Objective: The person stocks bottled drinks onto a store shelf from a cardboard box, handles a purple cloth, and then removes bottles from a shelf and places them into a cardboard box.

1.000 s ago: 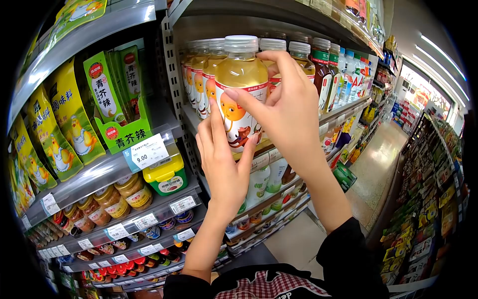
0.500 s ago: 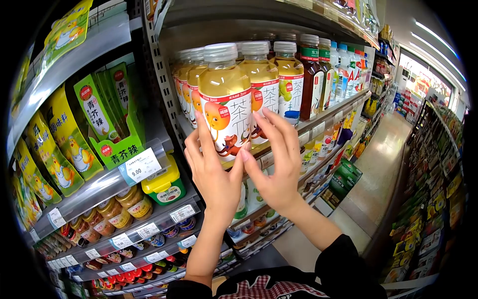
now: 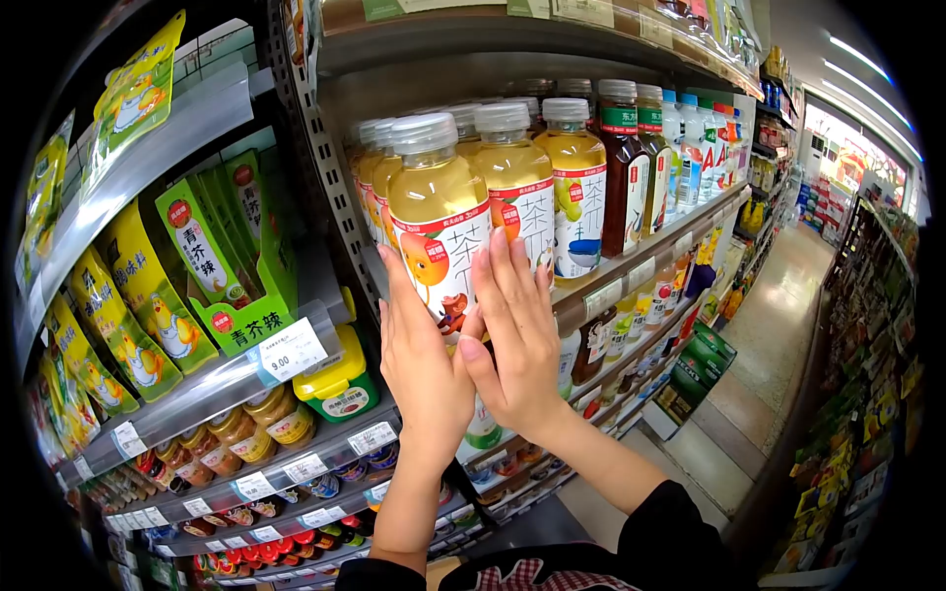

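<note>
A bottle of pale yellow tea drink (image 3: pixel 430 187) with a white cap and a fruit label stands in the front row of the shelf. My left hand (image 3: pixel 422 360) lies along its lower left side, fingers stretched upward. Across the label's lower right lies my right hand (image 3: pixel 520 345), its fingers straight and close together. The two thumbs meet low in front of the bottle, and the hands cover its base. Just right stand a matching bottle (image 3: pixel 516 163) and one with a green fruit label (image 3: pixel 576 187).
Dark tea bottles (image 3: pixel 623 172) and water bottles (image 3: pixel 687 148) continue along the shelf to the right. On the left are green boxes (image 3: pixel 202 241), yellow seasoning packets (image 3: pixel 163 295) and a yellow-lidded tub (image 3: pixel 337 374). An aisle floor (image 3: pixel 754 345) runs away at right.
My right hand's fingers have straightened and drawn together over the label's right side. Both hands sit slightly lower in view. The bottle keeps about the same place beside its neighbours.
</note>
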The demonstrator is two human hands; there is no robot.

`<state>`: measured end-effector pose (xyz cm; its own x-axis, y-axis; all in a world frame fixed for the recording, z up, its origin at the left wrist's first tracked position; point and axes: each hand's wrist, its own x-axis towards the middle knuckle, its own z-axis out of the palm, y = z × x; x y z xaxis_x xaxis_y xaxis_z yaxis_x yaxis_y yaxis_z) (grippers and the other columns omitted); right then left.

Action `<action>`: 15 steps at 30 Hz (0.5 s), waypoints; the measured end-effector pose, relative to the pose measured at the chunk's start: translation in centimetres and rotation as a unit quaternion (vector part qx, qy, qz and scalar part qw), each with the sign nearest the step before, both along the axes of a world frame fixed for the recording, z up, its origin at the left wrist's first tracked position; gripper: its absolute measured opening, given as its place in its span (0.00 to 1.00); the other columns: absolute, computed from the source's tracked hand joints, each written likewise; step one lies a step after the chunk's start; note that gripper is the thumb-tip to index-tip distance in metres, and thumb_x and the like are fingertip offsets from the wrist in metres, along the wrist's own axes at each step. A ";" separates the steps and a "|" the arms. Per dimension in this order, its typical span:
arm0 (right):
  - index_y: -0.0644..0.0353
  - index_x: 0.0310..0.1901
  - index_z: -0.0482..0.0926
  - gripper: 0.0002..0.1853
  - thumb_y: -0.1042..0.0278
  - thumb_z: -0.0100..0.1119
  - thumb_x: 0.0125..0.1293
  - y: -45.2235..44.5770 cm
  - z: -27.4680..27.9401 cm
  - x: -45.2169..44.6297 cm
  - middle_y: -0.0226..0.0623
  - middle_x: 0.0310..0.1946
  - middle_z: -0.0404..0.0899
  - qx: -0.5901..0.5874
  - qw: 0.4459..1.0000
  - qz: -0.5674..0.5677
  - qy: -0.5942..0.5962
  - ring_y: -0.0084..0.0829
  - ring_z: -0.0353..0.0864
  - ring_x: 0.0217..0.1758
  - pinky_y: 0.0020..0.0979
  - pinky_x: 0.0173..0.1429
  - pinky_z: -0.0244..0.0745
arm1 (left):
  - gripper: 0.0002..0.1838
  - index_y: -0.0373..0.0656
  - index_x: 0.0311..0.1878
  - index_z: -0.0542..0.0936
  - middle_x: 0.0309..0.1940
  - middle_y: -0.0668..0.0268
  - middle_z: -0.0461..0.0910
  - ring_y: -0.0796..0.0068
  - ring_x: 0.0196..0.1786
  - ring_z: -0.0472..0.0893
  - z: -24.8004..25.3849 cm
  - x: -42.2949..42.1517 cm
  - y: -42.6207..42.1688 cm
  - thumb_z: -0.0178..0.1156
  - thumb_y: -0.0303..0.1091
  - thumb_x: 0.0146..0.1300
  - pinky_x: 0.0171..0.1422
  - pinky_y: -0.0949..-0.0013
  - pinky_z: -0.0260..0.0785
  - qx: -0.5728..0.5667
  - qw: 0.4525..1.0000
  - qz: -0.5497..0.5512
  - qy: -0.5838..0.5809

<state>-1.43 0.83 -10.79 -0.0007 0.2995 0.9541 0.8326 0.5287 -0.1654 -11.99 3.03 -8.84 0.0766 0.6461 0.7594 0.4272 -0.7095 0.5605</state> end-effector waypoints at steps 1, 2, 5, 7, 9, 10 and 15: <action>0.63 0.75 0.60 0.33 0.57 0.47 0.72 0.0 0.0 0.0 0.51 0.77 0.54 0.001 1.000 -0.002 -0.001 0.53 0.52 0.80 0.56 0.79 0.42 | 0.47 0.30 0.77 0.49 0.72 0.39 0.60 0.37 0.68 0.69 -0.1 -0.1 0.1 0.63 0.41 0.63 0.73 0.46 0.59 0.008 1.000 0.009 0.011; 0.64 0.75 0.60 0.33 0.57 0.47 0.72 0.0 0.0 0.0 0.51 0.77 0.54 0.004 1.000 -0.005 -0.001 0.53 0.53 0.80 0.56 0.79 0.43 | 0.47 0.30 0.77 0.49 0.73 0.40 0.59 0.37 0.68 0.69 -0.1 -0.2 0.1 0.63 0.42 0.63 0.74 0.45 0.58 0.016 0.999 0.018 0.022; 0.64 0.74 0.61 0.33 0.58 0.47 0.72 0.1 0.0 -0.1 0.52 0.77 0.55 0.008 1.000 -0.014 -0.002 0.53 0.54 0.80 0.55 0.79 0.44 | 0.46 0.30 0.77 0.49 0.74 0.41 0.58 0.37 0.69 0.67 -0.1 -0.1 0.2 0.61 0.43 0.65 0.76 0.42 0.55 0.015 1.000 0.008 0.016; 0.65 0.74 0.61 0.32 0.58 0.47 0.72 0.2 0.0 -0.2 0.52 0.76 0.56 0.009 1.000 -0.021 -0.003 0.53 0.54 0.79 0.55 0.79 0.45 | 0.46 0.31 0.77 0.48 0.74 0.42 0.58 0.37 0.69 0.67 0.0 -0.1 0.3 0.61 0.42 0.65 0.76 0.43 0.55 0.008 1.000 0.008 0.016; 0.65 0.74 0.61 0.32 0.58 0.47 0.72 0.4 0.0 -0.2 0.52 0.76 0.57 0.013 1.000 -0.028 -0.007 0.53 0.55 0.79 0.55 0.78 0.45 | 0.46 0.31 0.77 0.48 0.74 0.42 0.58 0.37 0.69 0.68 0.0 -0.1 0.3 0.61 0.42 0.65 0.76 0.43 0.55 0.004 1.000 0.007 0.013; 0.65 0.74 0.62 0.32 0.58 0.47 0.72 0.4 0.0 -0.2 0.52 0.76 0.57 0.015 0.999 -0.031 -0.010 0.53 0.55 0.79 0.55 0.78 0.45 | 0.46 0.32 0.77 0.48 0.74 0.42 0.58 0.37 0.69 0.68 0.0 -0.1 0.4 0.61 0.42 0.65 0.76 0.44 0.55 0.003 1.000 0.006 0.010; 0.64 0.74 0.61 0.31 0.59 0.46 0.73 -0.2 0.3 -0.2 0.52 0.77 0.55 0.002 1.000 -0.018 -0.007 0.53 0.54 0.80 0.55 0.78 0.46 | 0.46 0.33 0.78 0.47 0.74 0.42 0.58 0.39 0.69 0.68 -0.3 0.1 0.3 0.61 0.41 0.65 0.76 0.44 0.55 0.007 1.000 -0.002 -0.002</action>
<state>-1.60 0.59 -10.53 -0.0027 0.2956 0.9553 0.8532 0.4990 -0.1520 -11.92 3.30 -9.17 0.0759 0.6352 0.7686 0.4210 -0.7192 0.5528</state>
